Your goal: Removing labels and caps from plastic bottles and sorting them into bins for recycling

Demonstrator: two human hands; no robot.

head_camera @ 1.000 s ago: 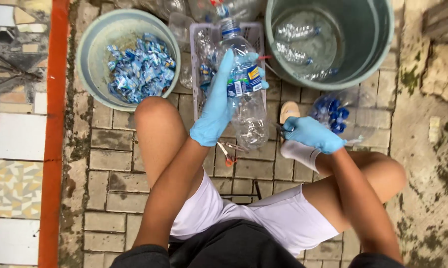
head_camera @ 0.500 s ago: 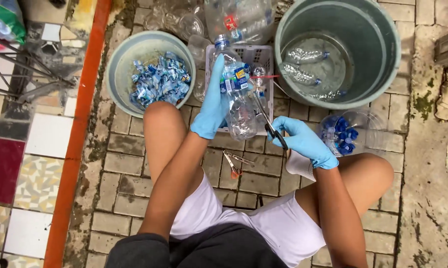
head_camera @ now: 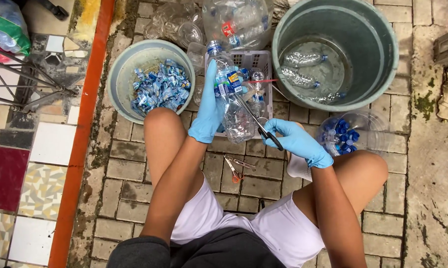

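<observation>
Over the white basket point(head_camera: 263, 62), left hand point(head_camera: 209, 111) gripping clear bottle point(head_camera: 231, 97), right hand point(head_camera: 296, 141) closed on scissors point(head_camera: 258, 121), seemingly at its label.

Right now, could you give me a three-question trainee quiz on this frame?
1. True or false: the left hand grips a clear bottle.
2. What does the right hand hold? A) scissors B) a cap C) a label
3. What fills the basin at the left knee?

Key: 1 true. 2 A. 3 Blue labels.
</observation>
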